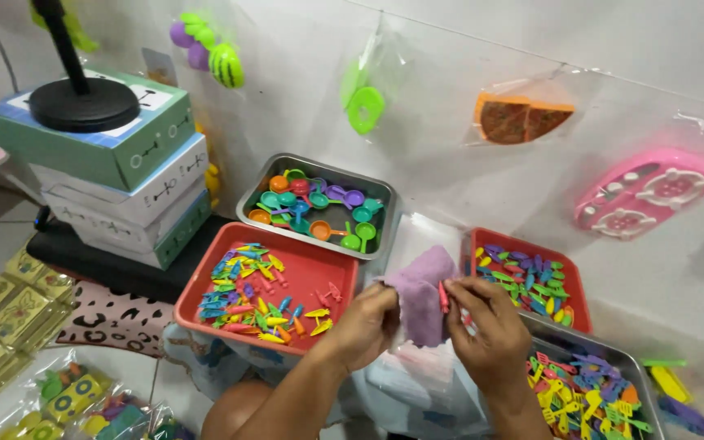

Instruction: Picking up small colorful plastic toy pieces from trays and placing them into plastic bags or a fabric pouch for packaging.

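Both hands hold a purple cloth (422, 295). The left hand (366, 324) grips its edge. The right hand (490, 324) pinches a small red toy (443, 298) against it.

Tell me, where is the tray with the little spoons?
The metal tray of little spoons sits at the middle back in the head view, against the wall, just behind the red tray of small colourful toys.

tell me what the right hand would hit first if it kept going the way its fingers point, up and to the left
Most likely the purple cloth it already pinches, together with the left hand. Past that lies the metal tray of coloured spoons, though depth is hard to judge. The right hand also holds a small red piece.
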